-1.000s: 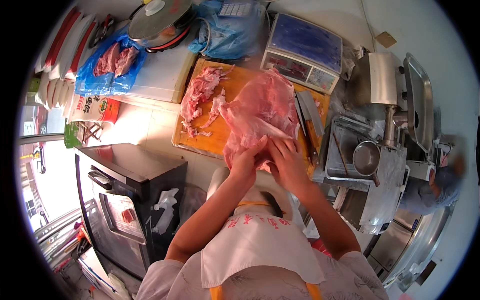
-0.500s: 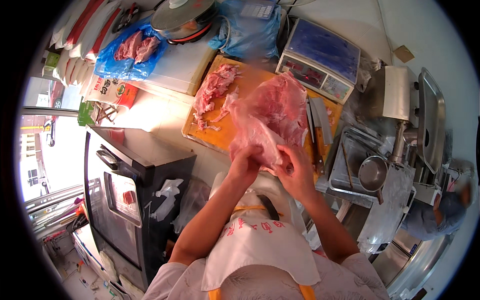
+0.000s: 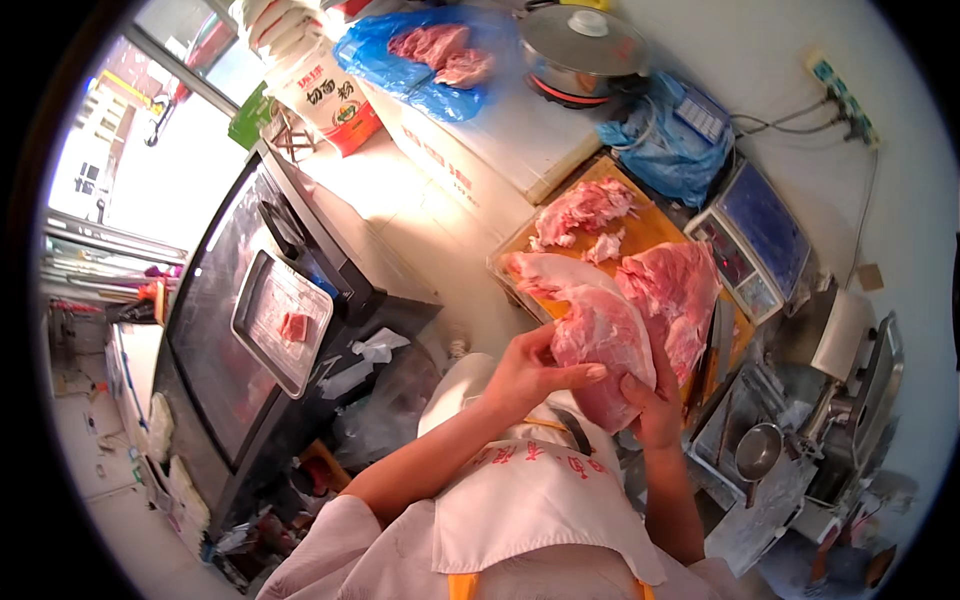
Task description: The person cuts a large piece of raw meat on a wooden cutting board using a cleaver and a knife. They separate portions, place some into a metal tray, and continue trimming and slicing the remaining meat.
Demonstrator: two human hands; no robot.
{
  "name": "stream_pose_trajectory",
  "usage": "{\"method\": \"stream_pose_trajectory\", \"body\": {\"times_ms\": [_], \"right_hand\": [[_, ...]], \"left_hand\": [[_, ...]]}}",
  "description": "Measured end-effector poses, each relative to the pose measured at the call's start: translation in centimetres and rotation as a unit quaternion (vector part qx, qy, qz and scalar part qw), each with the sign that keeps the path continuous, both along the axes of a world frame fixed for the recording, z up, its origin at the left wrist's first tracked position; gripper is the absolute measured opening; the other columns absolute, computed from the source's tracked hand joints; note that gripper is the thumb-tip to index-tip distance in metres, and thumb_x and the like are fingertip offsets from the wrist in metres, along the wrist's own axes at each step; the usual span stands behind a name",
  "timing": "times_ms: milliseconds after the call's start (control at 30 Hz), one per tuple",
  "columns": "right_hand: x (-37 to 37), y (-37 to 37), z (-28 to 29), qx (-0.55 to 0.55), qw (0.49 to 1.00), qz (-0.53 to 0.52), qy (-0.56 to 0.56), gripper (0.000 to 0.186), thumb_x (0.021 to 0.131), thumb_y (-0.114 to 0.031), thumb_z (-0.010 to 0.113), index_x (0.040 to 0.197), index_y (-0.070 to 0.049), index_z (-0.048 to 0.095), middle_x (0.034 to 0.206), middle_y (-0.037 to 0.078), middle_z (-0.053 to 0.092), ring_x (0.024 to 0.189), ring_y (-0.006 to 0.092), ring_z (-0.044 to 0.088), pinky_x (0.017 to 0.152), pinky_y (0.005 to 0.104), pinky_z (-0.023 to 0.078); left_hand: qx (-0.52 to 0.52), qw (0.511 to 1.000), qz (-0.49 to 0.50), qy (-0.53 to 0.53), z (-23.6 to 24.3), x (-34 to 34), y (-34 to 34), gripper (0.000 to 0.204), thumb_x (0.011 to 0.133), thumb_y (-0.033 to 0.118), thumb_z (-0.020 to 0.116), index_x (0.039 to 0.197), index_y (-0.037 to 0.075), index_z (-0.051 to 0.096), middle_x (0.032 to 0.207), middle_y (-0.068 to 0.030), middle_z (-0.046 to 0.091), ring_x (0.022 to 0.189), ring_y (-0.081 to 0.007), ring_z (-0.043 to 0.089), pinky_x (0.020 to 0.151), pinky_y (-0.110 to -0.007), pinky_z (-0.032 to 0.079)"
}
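Note:
A large piece of raw meat (image 3: 602,345) is held at the near edge of the orange cutting board (image 3: 655,215). My left hand (image 3: 540,372) grips its left side, thumb laid across the front. My right hand (image 3: 655,402) clasps its lower right side, thumb on the surface. Right behind it on the board lies a second big piece of meat (image 3: 675,295); whether the two are joined I cannot tell. Meat trimmings (image 3: 588,210) are heaped at the board's far left. A knife blade (image 3: 722,335) shows along the board's right side, partly hidden.
Beyond the board stand a scale (image 3: 765,235) and a lidded pot (image 3: 583,50). More meat lies on a blue bag (image 3: 400,75). A display cabinet (image 3: 225,370) on the left carries a metal tray (image 3: 268,340). At right are a ladle (image 3: 760,450) and a meat grinder (image 3: 840,335).
My view has swung left, so the board appears farther right. The held meat has come toward me, apart from much of the meat behind it. My left hand has spread along its side.

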State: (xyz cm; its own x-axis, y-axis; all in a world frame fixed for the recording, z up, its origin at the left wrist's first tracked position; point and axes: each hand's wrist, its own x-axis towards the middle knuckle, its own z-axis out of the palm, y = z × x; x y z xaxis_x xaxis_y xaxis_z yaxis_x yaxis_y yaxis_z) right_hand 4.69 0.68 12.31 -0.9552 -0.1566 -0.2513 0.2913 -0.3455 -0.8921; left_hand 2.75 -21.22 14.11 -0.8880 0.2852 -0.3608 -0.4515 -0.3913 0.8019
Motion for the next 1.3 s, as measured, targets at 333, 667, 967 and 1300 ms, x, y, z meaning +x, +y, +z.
{"method": "stream_pose_trajectory", "body": {"times_ms": [333, 667, 967, 1300], "right_hand": [[-5.4, -20.9, -1.6, -0.252, 0.940, 0.108, -0.203, 0.061, 0.110, -0.040, 0.053, 0.154, 0.003, 0.051, 0.145, 0.019, 0.066, 0.130, 0.0331, 0.067, 0.113, 0.0473, 0.053], [-10.8, -36.7, -1.2, -0.148, 0.934, 0.164, -0.280, 0.058, 0.112, -0.049, 0.048, 0.147, -0.003, 0.057, 0.123, 0.021, 0.072, 0.104, 0.0396, 0.071, 0.087, 0.0528, 0.060], [-16.5, -42.4, -3.3, -0.153, 0.870, 0.302, -0.358, 0.061, 0.114, -0.045, 0.048, 0.145, 0.007, 0.056, 0.119, 0.029, 0.073, 0.092, 0.0452, 0.075, 0.077, 0.0583, 0.064], [-22.9, -48.9, -7.8, -0.123, 0.748, 0.506, -0.412, 0.047, 0.109, -0.039, 0.062, 0.135, 0.000, 0.060, 0.096, 0.017, 0.068, 0.065, 0.0209, 0.065, 0.054, 0.0338, 0.055]], "left_hand": [[0.292, 0.930, 0.208, 0.076, -4.5, -1.8, -27.4, 0.098, 0.086, 0.026, 0.095, 0.165, 0.010, 0.040, 0.164, -0.0112, 0.050, 0.151, -0.0306, 0.049, 0.122, -0.053, 0.041], [0.207, 0.920, 0.299, 0.148, -2.1, -3.6, -43.9, 0.052, 0.097, 0.020, 0.086, 0.137, 0.003, 0.059, 0.124, -0.0032, 0.066, 0.117, -0.0144, 0.064, 0.103, -0.031, 0.051], [0.117, 0.821, 0.558, 0.028, -2.7, -3.7, -46.0, 0.022, 0.106, 0.023, 0.076, 0.112, 0.004, 0.069, 0.099, -0.0030, 0.070, 0.091, -0.0118, 0.068, 0.082, -0.027, 0.055], [0.164, 0.825, 0.538, -0.049, -2.9, -0.2, -49.9, 0.055, 0.114, 0.052, 0.052, 0.143, 0.007, 0.060, 0.137, -0.0167, 0.071, 0.122, -0.0328, 0.072, 0.102, -0.055, 0.061]]}}
